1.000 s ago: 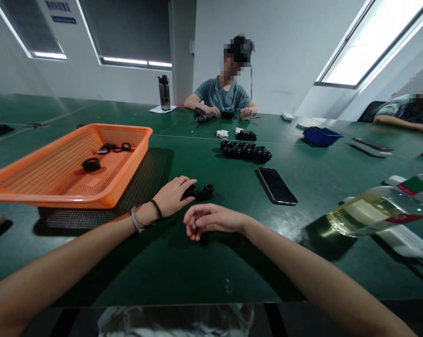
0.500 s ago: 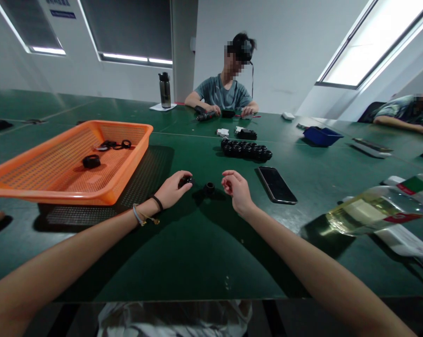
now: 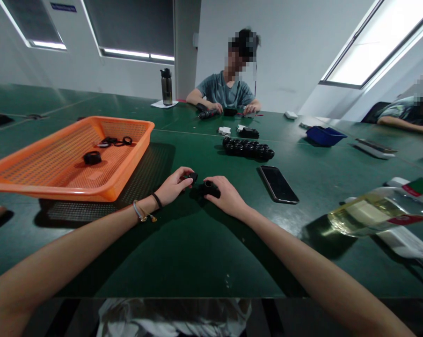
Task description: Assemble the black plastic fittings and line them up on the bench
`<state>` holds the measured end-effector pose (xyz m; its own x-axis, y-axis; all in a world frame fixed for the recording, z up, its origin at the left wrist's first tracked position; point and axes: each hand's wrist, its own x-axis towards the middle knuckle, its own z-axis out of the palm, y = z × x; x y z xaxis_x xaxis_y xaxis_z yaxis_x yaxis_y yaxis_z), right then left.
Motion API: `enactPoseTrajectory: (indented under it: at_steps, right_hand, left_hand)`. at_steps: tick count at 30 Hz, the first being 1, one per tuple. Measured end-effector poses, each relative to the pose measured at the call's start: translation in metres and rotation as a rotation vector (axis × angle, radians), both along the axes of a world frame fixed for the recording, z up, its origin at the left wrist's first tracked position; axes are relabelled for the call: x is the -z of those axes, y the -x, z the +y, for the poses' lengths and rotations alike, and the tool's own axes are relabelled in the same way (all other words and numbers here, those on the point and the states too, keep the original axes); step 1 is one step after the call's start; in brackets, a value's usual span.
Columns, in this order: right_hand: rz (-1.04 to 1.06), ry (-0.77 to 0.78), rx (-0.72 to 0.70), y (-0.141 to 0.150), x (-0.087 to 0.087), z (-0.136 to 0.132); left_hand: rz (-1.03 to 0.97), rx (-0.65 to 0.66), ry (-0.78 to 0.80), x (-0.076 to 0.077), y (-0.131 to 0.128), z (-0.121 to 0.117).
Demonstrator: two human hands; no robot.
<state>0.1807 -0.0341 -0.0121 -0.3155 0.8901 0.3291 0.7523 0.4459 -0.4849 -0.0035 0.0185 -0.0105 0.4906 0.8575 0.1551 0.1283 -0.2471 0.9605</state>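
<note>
Between its thumb and fingers, my left hand (image 3: 175, 186) pinches a small black part (image 3: 193, 177) with a flat outer side; its exact kind is too small to make out. Close by on the right, my right hand (image 3: 227, 195) has its thumb and fingers around a black ring-shaped piece (image 3: 210, 188) with a round opening facing up. The two black pieces are a short distance apart, low over the green table (image 3: 183, 248). Beyond my hands lies a cluster of shiny black round pieces (image 3: 248, 149) in rows.
An orange basket (image 3: 106, 194) with several black parts stands left. To the right lie a phone (image 3: 279, 184), a tilted bottle of yellowish liquid (image 3: 369, 210) and a white box (image 3: 404, 241). A blue tray (image 3: 325, 135) sits farther back. A co-worker (image 3: 229, 89) sits opposite beside a power drill (image 3: 207, 113).
My right hand has moved left and taken hold of the black ring-shaped piece, which stood on the table before. My left hand has turned its black part slightly and shifted right.
</note>
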Motion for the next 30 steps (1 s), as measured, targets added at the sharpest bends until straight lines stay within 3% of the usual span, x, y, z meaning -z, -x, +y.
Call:
enactPoseTrajectory:
  at_steps: [12,17,23,30]
  right_hand:
    - [0.380,0.108,0.017,0.006,0.001,-0.005]
    - [0.377,0.069,-0.030,0.005,-0.002,-0.003]
    - [0.297,0.109,0.012,0.006,0.001,-0.005]
    - [0.258,0.052,0.047,0.007,0.001,-0.006]
  left_hand:
    - [-0.011,0.083,-0.043,0.001,-0.006,-0.014]
    - [-0.001,0.080,-0.040,0.001,-0.006,-0.013]
    - [-0.055,0.049,-0.040,0.003,-0.006,-0.012]
    - [-0.032,0.038,-0.058,0.005,-0.007,-0.011]
